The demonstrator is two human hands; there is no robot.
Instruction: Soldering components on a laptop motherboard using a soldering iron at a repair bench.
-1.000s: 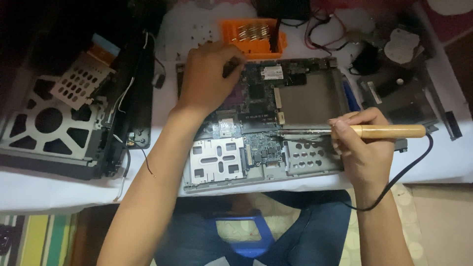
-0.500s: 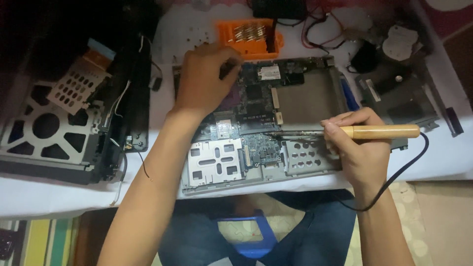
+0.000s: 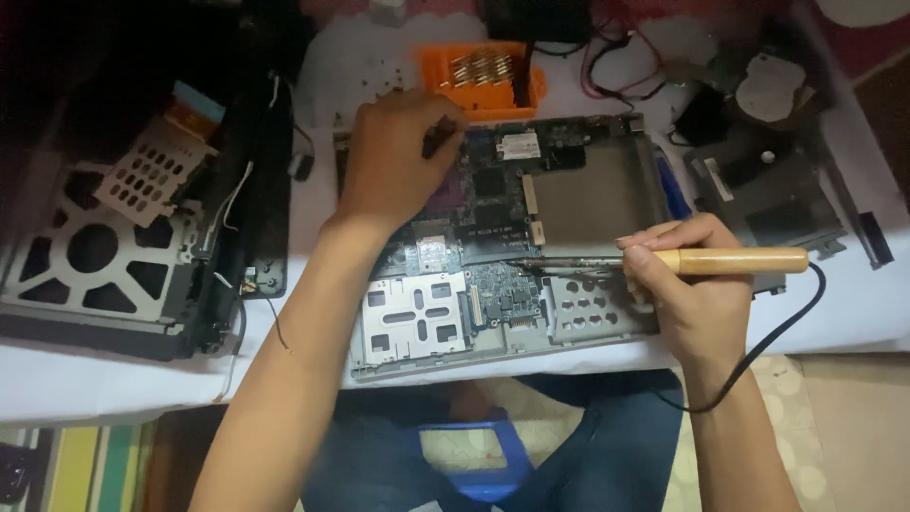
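A laptop motherboard [image 3: 493,237] in its metal frame lies on the white table in front of me. My left hand [image 3: 393,156] rests on the board's upper left corner, fingers curled down; whether it pinches something is hidden. My right hand [image 3: 687,289] grips a soldering iron [image 3: 730,261] by its wooden handle. The iron's metal shaft points left, its tip over the board's lower middle near a small chip area. A black cord [image 3: 777,337] runs from the handle down past my wrist.
A black laptop chassis with a perforated metal plate [image 3: 123,256] lies at the left. An orange tray of bits [image 3: 483,76] stands behind the board. Dark drive parts and cables [image 3: 768,161] sit at the right. The table's front edge runs just below the board.
Both hands keep their places. The iron's tip has shifted only slightly over the lower middle of the board.
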